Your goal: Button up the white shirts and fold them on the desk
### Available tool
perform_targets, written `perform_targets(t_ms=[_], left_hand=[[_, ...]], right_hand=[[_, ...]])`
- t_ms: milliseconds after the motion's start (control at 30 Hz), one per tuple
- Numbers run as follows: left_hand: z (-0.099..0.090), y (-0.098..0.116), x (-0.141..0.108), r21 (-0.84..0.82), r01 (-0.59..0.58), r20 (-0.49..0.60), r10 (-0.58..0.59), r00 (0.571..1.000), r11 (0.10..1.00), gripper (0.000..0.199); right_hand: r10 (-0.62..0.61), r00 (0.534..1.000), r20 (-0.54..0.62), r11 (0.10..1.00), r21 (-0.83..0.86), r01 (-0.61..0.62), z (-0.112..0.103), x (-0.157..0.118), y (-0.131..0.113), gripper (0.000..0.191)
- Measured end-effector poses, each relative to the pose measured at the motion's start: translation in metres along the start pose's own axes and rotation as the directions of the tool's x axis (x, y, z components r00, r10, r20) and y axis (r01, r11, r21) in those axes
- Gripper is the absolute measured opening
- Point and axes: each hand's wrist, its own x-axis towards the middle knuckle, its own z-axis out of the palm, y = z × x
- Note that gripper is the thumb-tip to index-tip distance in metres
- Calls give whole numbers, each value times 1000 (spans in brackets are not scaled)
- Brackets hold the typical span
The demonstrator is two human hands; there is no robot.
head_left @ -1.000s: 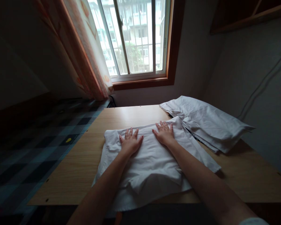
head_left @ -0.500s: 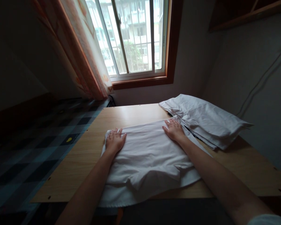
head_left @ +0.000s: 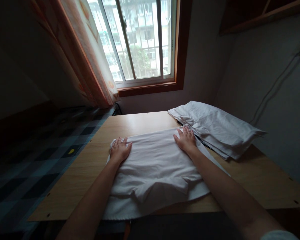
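Note:
A white cloth [head_left: 150, 163], perhaps a garment, lies spread in front of me, smooth at its far part and rumpled toward the near edge, which hangs slightly past the board. My left hand [head_left: 120, 149] rests flat on its far left corner, fingers spread. On the far right corner lies my right hand [head_left: 186, 138], palm down with the fingers apart. Just beyond that hand is a second white cloth [head_left: 217, 125], folded in layers. A thin dark item [head_left: 202, 141] shows between the two cloths, mostly covered; I cannot make out what it is.
Both cloths lie on a light wooden board [head_left: 77, 186]. A bed with a checked cover [head_left: 40, 173] adjoins it on the left. Behind stand a window [head_left: 142, 43] and an orange curtain [head_left: 90, 60]. A cable [head_left: 272, 86] runs down the right wall.
The view has shifted slightly to the right. Both hands stay flat on the cloth's far corners, and the right-hand fingers look a little more upright and spread. The cloths look much the same.

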Motion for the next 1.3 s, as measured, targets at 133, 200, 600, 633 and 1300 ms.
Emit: perform_targets(t_ms=[133,200,600,633,1300], left_hand=[[-2,-6,10,-22,-72,-22,71,997,997,58],[-2,-10,11,-35,-111,-68,108,992,993,56],[15,-53,-39,1,-173,-32,173,984,985,67],[15,-57,-48,10,-164,-38,164,986,986,68],[-22,-119,-217,-157,148,-219,-181,959,976,53]], right_hand=[[26,999,-22,1000,9,-26,1,0,-3,59],[31,999,-35,999,15,-30,2,0,-4,59],[37,996,-85,999,43,-33,12,4,-2,58],[32,995,-94,999,46,-28,12,3,-2,58],[-75,997,-29,997,10,75,-83,-38,67,29]])
